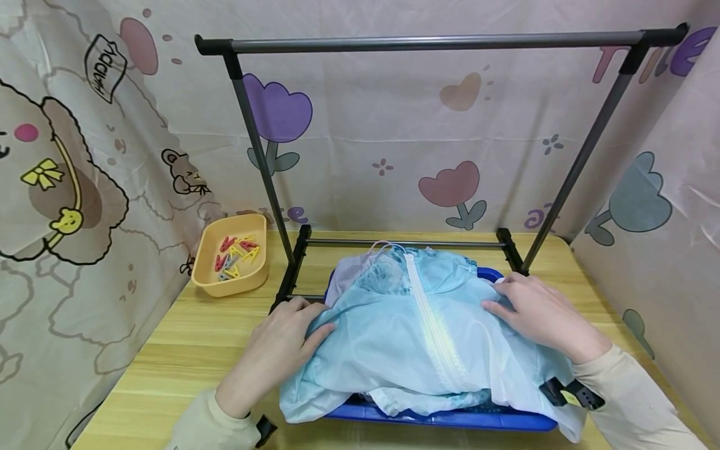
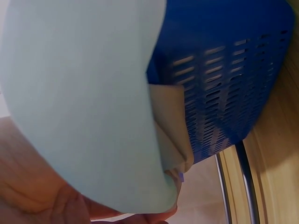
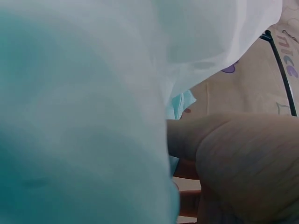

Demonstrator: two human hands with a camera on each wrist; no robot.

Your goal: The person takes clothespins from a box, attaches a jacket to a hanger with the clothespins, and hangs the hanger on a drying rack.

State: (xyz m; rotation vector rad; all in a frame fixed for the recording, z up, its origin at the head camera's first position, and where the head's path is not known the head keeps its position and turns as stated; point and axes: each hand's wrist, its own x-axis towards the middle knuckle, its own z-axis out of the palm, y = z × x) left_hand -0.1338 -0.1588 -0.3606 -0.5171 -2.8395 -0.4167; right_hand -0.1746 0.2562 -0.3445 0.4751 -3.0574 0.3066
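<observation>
A light blue zip-up jacket [image 1: 388,325] lies spread over a blue basket [image 1: 439,417], its white zipper running down the middle. At the jacket's left side my left hand [image 1: 284,340] grips the fabric, thumb on top. My right hand [image 1: 540,312] pinches the opposite shoulder side between thumb and fingers. In the left wrist view pale cloth hides part of the left hand [image 2: 42,182], with the slotted basket wall [image 2: 210,88] beyond. The right wrist view shows the right hand [image 3: 243,163] beside the draped jacket [image 3: 84,116]; its fingertips are partly hidden. Lilac cloth [image 1: 344,275] shows beneath the jacket.
Behind the basket stands a dark metal rack with a high crossbar [image 1: 439,42] and low feet on the wooden table [image 1: 163,369]. A yellow tray [image 1: 236,289] of red, yellow and grey clothespins sits at the left. Printed curtains [image 1: 360,112] enclose the table.
</observation>
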